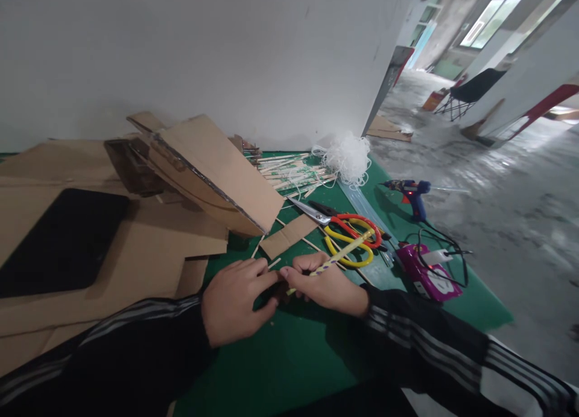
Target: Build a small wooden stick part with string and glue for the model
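Observation:
My right hand (332,289) is closed around a yellow patterned pencil (344,251), its upper end slanting up to the right and its lower end near the table. Beside it, my left hand (239,302) has curled fingers, the index reaching to the right thumb. A small dark brown piece shows partly beneath the fingertips; I cannot make out what it is. Just beyond the hands lie a cardboard strip (289,236), thin sticks, scissors with orange-red handles (346,222) and yellow-handled scissors (348,261).
A folded cardboard structure (221,169) stands on cardboard sheets (149,242) with a flat black object (67,242). Thin sticks (289,171), white string (348,157) and clear glue sticks (362,206) lie behind. Rightward are a glue gun (412,195) and purple power strip (427,275).

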A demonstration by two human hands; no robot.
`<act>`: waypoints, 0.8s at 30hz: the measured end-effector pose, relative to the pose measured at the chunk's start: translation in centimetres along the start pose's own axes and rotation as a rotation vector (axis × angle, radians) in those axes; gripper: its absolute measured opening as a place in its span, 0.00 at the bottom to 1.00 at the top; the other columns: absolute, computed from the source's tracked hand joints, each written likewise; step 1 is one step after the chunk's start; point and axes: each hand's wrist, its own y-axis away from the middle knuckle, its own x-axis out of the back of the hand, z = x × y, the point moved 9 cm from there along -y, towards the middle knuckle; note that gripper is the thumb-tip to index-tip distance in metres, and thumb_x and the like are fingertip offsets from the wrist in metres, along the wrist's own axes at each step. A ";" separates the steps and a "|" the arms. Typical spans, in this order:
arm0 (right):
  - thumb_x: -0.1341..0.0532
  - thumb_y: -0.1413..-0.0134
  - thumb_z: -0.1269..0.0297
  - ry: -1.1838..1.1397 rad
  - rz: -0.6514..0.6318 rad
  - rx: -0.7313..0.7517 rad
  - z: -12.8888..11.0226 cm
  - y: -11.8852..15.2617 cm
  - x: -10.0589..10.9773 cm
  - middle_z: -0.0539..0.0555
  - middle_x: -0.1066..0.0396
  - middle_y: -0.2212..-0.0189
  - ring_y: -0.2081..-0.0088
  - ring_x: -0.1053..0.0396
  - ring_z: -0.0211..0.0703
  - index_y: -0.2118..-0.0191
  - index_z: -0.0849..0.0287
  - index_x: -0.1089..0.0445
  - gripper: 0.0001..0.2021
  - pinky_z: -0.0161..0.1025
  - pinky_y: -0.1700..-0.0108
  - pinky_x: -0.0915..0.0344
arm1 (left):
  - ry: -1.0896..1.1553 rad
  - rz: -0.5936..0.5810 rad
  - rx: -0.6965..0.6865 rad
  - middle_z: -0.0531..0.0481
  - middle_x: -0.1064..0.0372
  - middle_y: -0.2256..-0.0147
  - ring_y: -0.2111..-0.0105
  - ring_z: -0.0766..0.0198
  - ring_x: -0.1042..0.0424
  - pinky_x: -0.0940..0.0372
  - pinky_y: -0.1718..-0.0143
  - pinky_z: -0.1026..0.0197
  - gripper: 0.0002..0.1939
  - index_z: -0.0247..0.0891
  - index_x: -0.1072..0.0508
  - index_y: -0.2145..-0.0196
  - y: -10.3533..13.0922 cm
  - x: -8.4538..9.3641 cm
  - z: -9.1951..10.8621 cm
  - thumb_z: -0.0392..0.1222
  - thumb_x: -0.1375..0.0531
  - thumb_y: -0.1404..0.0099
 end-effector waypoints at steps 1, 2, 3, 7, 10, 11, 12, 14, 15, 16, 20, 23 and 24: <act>0.42 0.42 0.58 0.005 0.005 0.008 -0.1 0.0 0.1 0.46 0.38 0.87 0.86 0.43 0.29 0.82 0.61 0.38 0.20 0.26 0.85 0.49 | -0.001 -0.004 -0.003 0.49 0.33 0.66 0.65 0.56 0.32 0.41 0.67 0.56 0.07 0.41 0.29 0.63 0.0 0.0 0.0 0.42 0.45 0.37; 0.42 0.42 0.58 0.010 0.006 0.013 -0.2 0.0 0.1 0.46 0.38 0.87 0.86 0.44 0.29 0.82 0.61 0.39 0.20 0.26 0.85 0.50 | -0.002 -0.007 -0.005 0.49 0.33 0.66 0.65 0.56 0.32 0.41 0.67 0.55 0.07 0.41 0.29 0.63 0.0 0.0 0.1 0.42 0.45 0.37; 0.42 0.42 0.58 0.013 -0.004 0.013 -0.3 0.0 0.0 0.46 0.38 0.87 0.86 0.43 0.29 0.82 0.61 0.39 0.20 0.26 0.85 0.50 | -0.002 -0.012 -0.007 0.49 0.33 0.66 0.65 0.56 0.32 0.41 0.67 0.55 0.07 0.41 0.29 0.63 0.0 0.0 0.1 0.42 0.45 0.36; 0.42 0.41 0.59 0.024 -0.013 0.015 -0.3 0.0 -0.1 0.47 0.37 0.86 0.85 0.42 0.30 0.82 0.61 0.38 0.20 0.27 0.85 0.49 | -0.004 -0.019 -0.015 0.49 0.34 0.66 0.66 0.56 0.33 0.41 0.68 0.55 0.07 0.41 0.29 0.62 -0.1 -0.1 0.1 0.42 0.45 0.37; 0.42 0.41 0.58 0.017 -0.005 0.016 -0.2 0.0 0.0 0.47 0.37 0.86 0.85 0.43 0.29 0.82 0.61 0.38 0.20 0.26 0.85 0.50 | -0.010 -0.014 -0.018 0.49 0.34 0.66 0.65 0.56 0.33 0.41 0.67 0.55 0.08 0.41 0.28 0.62 0.0 0.0 0.1 0.42 0.45 0.36; 0.42 0.41 0.58 0.009 -0.020 0.005 0.0 0.0 -0.2 0.47 0.37 0.86 0.85 0.42 0.29 0.82 0.61 0.38 0.20 0.26 0.85 0.49 | -0.012 -0.012 -0.020 0.49 0.34 0.66 0.65 0.56 0.33 0.41 0.67 0.55 0.08 0.41 0.28 0.61 0.0 0.0 0.1 0.42 0.45 0.36; 0.42 0.41 0.58 0.005 -0.031 -0.004 0.1 0.0 -0.3 0.47 0.36 0.86 0.85 0.42 0.30 0.82 0.61 0.38 0.20 0.26 0.85 0.49 | -0.013 -0.012 -0.024 0.49 0.34 0.66 0.65 0.57 0.33 0.41 0.67 0.55 0.08 0.41 0.28 0.61 0.0 0.0 0.1 0.42 0.45 0.36; 0.42 0.41 0.59 0.008 -0.023 -0.001 0.0 0.0 -0.2 0.48 0.36 0.86 0.85 0.41 0.30 0.82 0.61 0.37 0.20 0.26 0.84 0.48 | -0.013 -0.008 -0.029 0.49 0.34 0.67 0.66 0.58 0.33 0.41 0.68 0.56 0.08 0.41 0.28 0.62 0.0 0.0 0.2 0.42 0.45 0.36; 0.42 0.42 0.59 0.013 -0.011 0.009 -0.1 0.0 -0.1 0.47 0.36 0.86 0.85 0.41 0.30 0.82 0.61 0.38 0.20 0.26 0.84 0.48 | -0.012 -0.007 -0.032 0.49 0.34 0.67 0.67 0.58 0.34 0.41 0.68 0.56 0.08 0.41 0.28 0.62 0.0 0.0 0.2 0.42 0.45 0.36; 0.42 0.42 0.59 0.017 -0.006 0.017 -0.2 0.0 0.0 0.47 0.36 0.86 0.85 0.41 0.30 0.82 0.61 0.38 0.20 0.26 0.84 0.49 | -0.010 -0.007 -0.037 0.49 0.34 0.67 0.67 0.58 0.34 0.41 0.68 0.56 0.08 0.41 0.28 0.62 0.0 0.0 0.2 0.42 0.45 0.36; 0.42 0.42 0.59 0.013 -0.031 0.011 -0.3 0.0 -0.2 0.47 0.36 0.86 0.85 0.42 0.29 0.82 0.61 0.37 0.19 0.26 0.84 0.48 | -0.002 0.003 -0.043 0.49 0.35 0.67 0.67 0.58 0.34 0.42 0.69 0.56 0.08 0.42 0.27 0.62 -0.1 0.0 0.3 0.41 0.45 0.36; 0.42 0.42 0.59 0.028 -0.001 0.030 -0.6 0.1 0.1 0.47 0.37 0.86 0.85 0.42 0.29 0.83 0.61 0.39 0.20 0.26 0.84 0.49 | 0.003 0.015 -0.051 0.50 0.35 0.68 0.67 0.59 0.34 0.41 0.68 0.57 0.07 0.42 0.27 0.62 0.0 0.1 0.3 0.41 0.44 0.36; 0.41 0.42 0.60 0.029 -0.005 0.033 -0.7 0.1 0.0 0.47 0.37 0.86 0.85 0.42 0.29 0.83 0.61 0.38 0.20 0.26 0.84 0.49 | 0.003 0.014 -0.054 0.50 0.35 0.68 0.67 0.59 0.34 0.41 0.68 0.57 0.08 0.42 0.27 0.62 0.0 0.1 0.3 0.41 0.45 0.36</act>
